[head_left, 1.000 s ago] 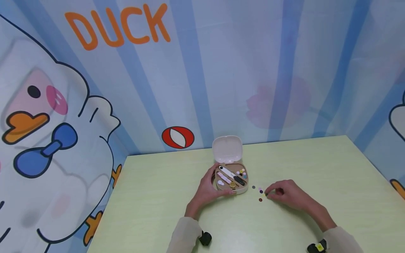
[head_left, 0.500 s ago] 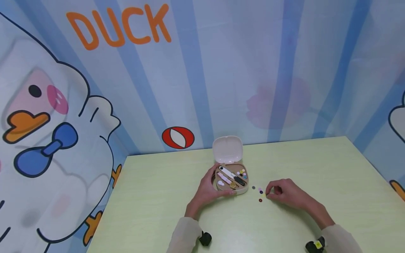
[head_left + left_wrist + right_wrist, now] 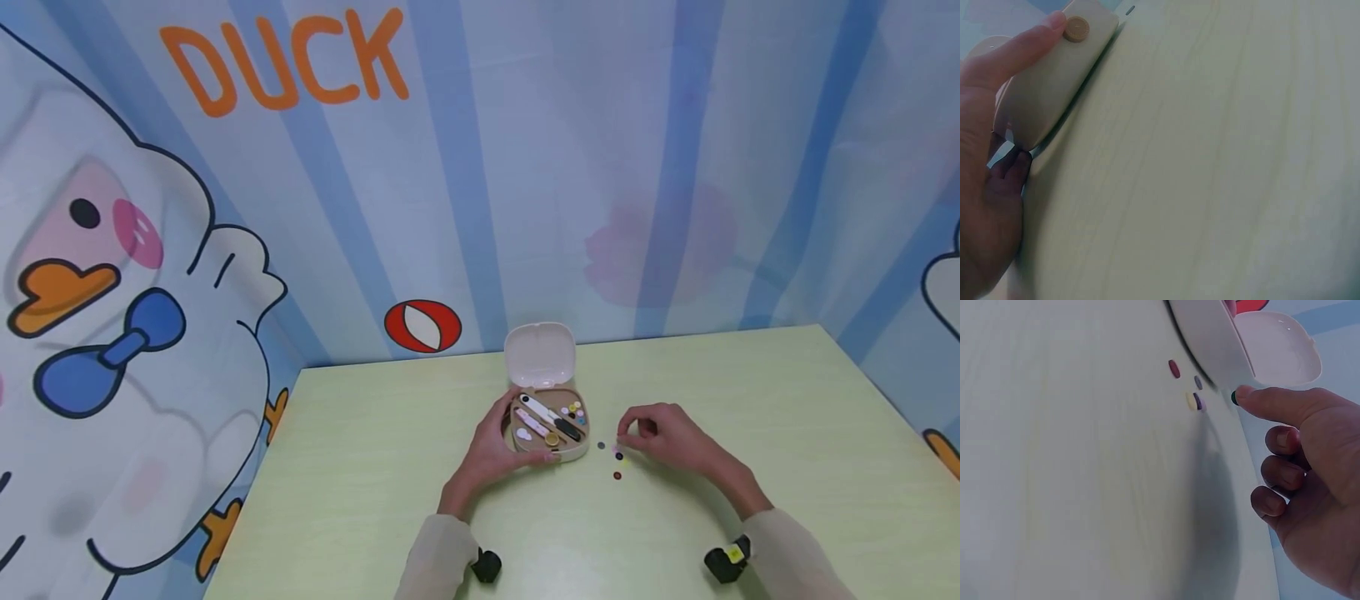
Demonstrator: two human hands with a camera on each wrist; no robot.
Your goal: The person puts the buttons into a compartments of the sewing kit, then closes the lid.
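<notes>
My left hand [image 3: 489,450] grips a small beige sewing kit case [image 3: 576,451] with its lid [image 3: 540,355] standing up behind. In the left wrist view the thumb lies along the case's front wall, beside a round tan clasp [image 3: 1077,29]. Inside the case sit a white-and-black tool [image 3: 551,417], a pink piece [image 3: 531,422] and several small buttons [image 3: 575,407]. To the right, my right hand [image 3: 671,440] pinches a dark green button [image 3: 1234,398] between thumb and index finger, raised above the table. Its other fingers are curled.
Several loose buttons lie on the table [image 3: 337,500] between the case and my right hand, among them a red button [image 3: 1174,369], a grey button [image 3: 601,445] and a yellow button [image 3: 1191,401]. A printed cloth backdrop [image 3: 540,167] rises behind the table.
My right hand has moved left and away from me, lifting the button off the table toward the case. My left hand and the case have stayed in place.
</notes>
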